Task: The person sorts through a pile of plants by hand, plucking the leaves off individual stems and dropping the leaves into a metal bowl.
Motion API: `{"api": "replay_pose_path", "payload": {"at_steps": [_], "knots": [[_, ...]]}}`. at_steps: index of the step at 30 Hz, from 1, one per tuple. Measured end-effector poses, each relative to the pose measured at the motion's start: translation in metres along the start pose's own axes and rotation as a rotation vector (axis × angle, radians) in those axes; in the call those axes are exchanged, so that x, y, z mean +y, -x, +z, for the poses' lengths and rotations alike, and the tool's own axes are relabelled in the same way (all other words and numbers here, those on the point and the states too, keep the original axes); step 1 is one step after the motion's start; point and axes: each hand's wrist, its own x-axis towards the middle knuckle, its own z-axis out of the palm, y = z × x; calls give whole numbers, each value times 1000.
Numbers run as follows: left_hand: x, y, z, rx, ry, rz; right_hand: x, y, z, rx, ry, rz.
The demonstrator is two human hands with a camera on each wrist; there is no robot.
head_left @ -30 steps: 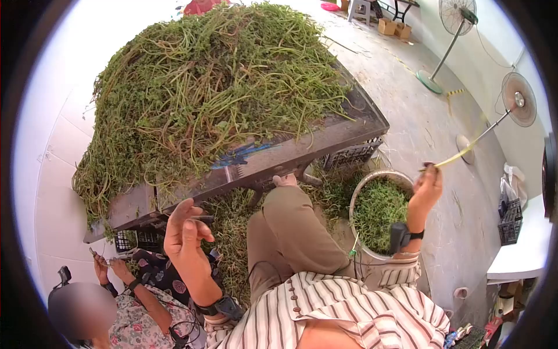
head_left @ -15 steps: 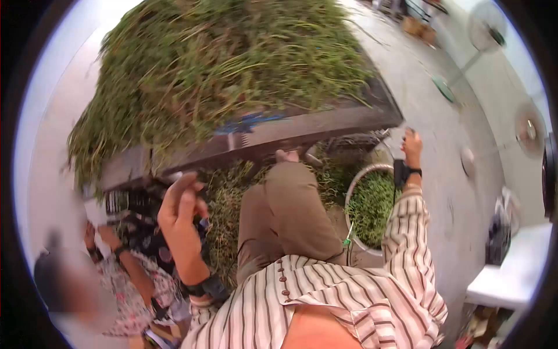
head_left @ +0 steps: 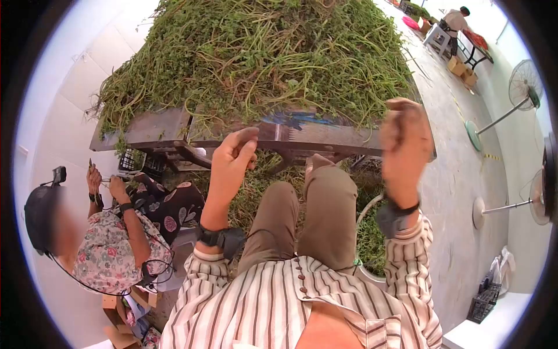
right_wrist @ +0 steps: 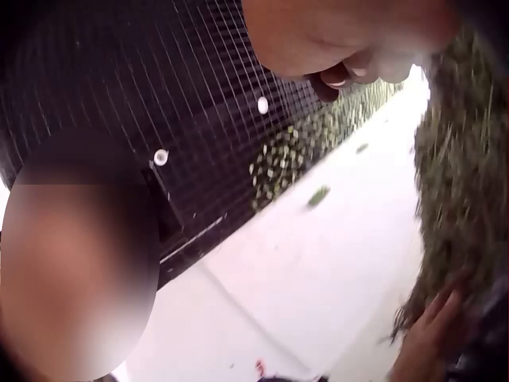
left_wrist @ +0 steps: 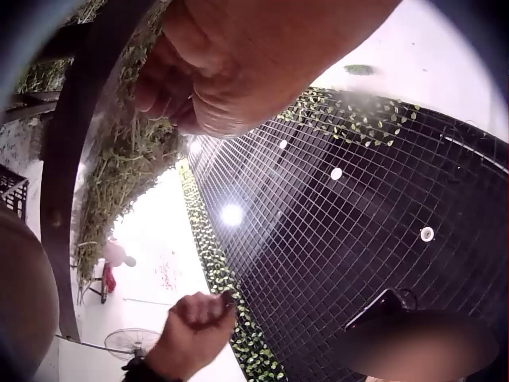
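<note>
Looks early: some greens are in the tub below the right grip, but a big heap of stems sits on the counter beyond both grips. Left grip half-curled, right curled and blurred; can't tell if either holds anything. Versus 0.5 s ago, right grip is back from beyond the counter corner.
</note>
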Motion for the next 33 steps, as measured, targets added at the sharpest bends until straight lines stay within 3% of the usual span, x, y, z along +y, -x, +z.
{"api": "replay_pose_path", "payload": {"at_steps": [1, 2, 3, 4, 5, 6, 7, 9, 11, 13, 14, 15, 17, 18, 20, 25, 33], "knots": [[-2, -4, 0, 10, -10, -3, -4, 8, 27, -131, -18, 29], [-6, -9, -2, 8, -3, -23, -21, 17, 58, -313, -228, 120], [-17, -16, -8, 15, -9, -17, -13, 22, 79, -432, -134, 58], [-35, -24, -16, -13, -166, 170, -15, 31, 101, -590, -375, 49], [-51, -30, -22, -40, -324, 356, -10, 40, 124, -613, -246, -137], [-63, -21, -18, 60, 81, 316, -5, 50, 142, -696, -316, -114], [-31, -26, -22, 54, -241, 353, 1, 60, 157, -779, -384, -91], [-19, -29, -26, 103, -153, -47, 18, 75, 184, -769, -380, -141], [-35, -32, -34, 158, -125, 12, 37, 76, 194, -762, -372, -188], [-56, -40, -47, 157, -331, 108, 53, 71, 200, -724, -313, 2], [-62, -38, -53, 148, -308, 531, 61, 65, 202, -630, -370, -43], [-54, -39, -52, 158, -309, 525, 72, 59, 202, -639, -372, -37], [-31, -46, -44, 188, -286, 188, 93, 46, 196, -571, -459, 243], [-34, -54, -42, 207, -231, 186, 94, 40, 190, -571, -461, 251], [-26, -66, -37, 231, -346, 240, 89, 24, 180, -515, -556, 466], [-8, -102, -20, 232, -580, 356, 88, 7, 179, -369, -637, 430], [-21, -143, 3, 164, -869, 528, 87, -34, 149, -156, -727, 312]]}}
